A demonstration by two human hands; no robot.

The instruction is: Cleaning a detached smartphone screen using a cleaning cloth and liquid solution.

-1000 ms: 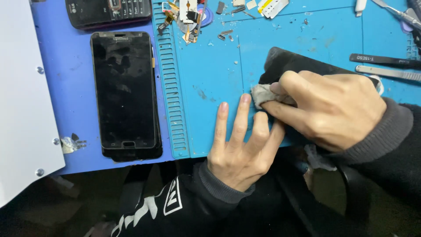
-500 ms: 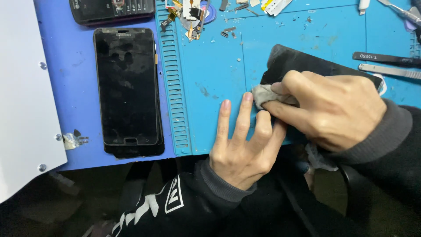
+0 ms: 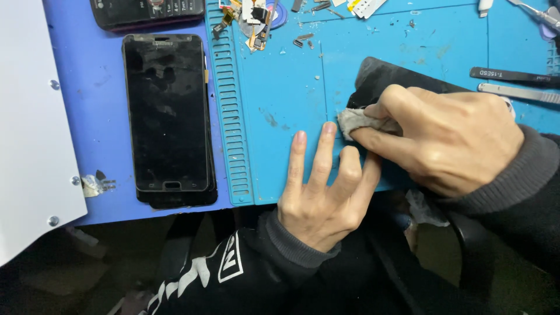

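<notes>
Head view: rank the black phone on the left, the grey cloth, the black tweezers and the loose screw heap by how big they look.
1. Black phone, by far the largest.
2. Black tweezers, long but thin.
3. Grey cloth, though the right hand hides part of it, so its rank against the tweezers is unsure.
4. Screw heap, smallest.
</notes>
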